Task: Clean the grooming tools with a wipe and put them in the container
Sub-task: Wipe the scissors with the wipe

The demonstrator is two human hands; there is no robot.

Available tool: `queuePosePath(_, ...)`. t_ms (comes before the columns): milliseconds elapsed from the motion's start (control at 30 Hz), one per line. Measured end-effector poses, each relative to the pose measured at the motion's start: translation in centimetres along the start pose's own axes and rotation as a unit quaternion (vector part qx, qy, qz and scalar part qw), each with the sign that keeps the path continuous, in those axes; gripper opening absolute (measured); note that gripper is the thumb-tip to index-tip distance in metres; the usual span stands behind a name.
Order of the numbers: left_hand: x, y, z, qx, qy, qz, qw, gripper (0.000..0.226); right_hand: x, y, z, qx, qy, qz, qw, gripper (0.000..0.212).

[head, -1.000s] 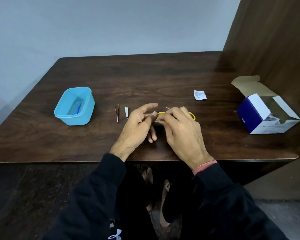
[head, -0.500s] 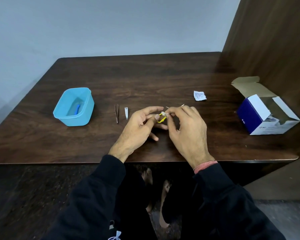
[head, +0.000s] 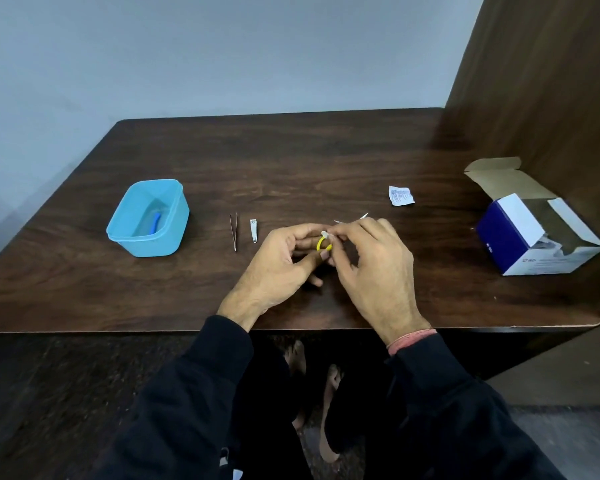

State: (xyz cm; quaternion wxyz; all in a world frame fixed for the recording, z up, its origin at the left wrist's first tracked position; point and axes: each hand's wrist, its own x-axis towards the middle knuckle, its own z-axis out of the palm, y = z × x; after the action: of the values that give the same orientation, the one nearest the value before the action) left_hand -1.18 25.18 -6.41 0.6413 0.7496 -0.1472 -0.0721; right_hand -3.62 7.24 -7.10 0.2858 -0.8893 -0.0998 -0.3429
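While the left hand (head: 278, 261) pinches the yellow-handled scissors (head: 324, 243) by a loop and the right hand (head: 371, 261) nips a small wipe (head: 325, 234) against them, just above the table's (head: 326, 161) near edge, the tool looks light, stiff and sharp-tipped, so the handles seem the safest grip.

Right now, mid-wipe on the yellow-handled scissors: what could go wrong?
1. The scissors are pinched between left hand and right hand; blade tips poke past the fingers and could nick.
2. The wipe is tiny and may slip.
3. Tweezers and nail clipper remain outside the blue container.
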Motion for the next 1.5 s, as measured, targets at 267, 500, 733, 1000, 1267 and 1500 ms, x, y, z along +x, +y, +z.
queuePosePath(267,-0.3,0.3,0.0,0.021,0.001,-0.004,1.0,0.044,-0.5,0.3,0.0,-0.019,-0.045,-0.092,0.995,0.022)
queuePosePath(500,-0.2,0.1,0.0,0.008,-0.004,-0.003,1.0,0.043,-0.6,0.3,0.0,0.025,-0.024,-0.063,0.997,0.01)
queuePosePath(733,-0.1,0.0,0.2,0.015,0.002,-0.009,1.0,0.043,-0.4,0.3,0.0,0.013,0.03,-0.011,0.999,0.007)
queuePosePath(1000,-0.1,0.9,0.1,-0.064,0.015,-0.032,0.997,0.03,-0.2,0.6,0.1,0.008,0.026,0.041,0.999,0.009)
queuePosePath(1267,0.1,0.8,-0.1,-0.079,0.026,-0.047,0.995,0.031,-0.6,0.2,0.0,-0.011,-0.006,-0.044,0.999,0.009)
queuePosePath(1500,0.1,0.9,0.1,-0.083,0.043,-0.054,0.994,0.03,-0.5,0.3,0.1,-0.014,0.005,-0.02,1.0,0.008)
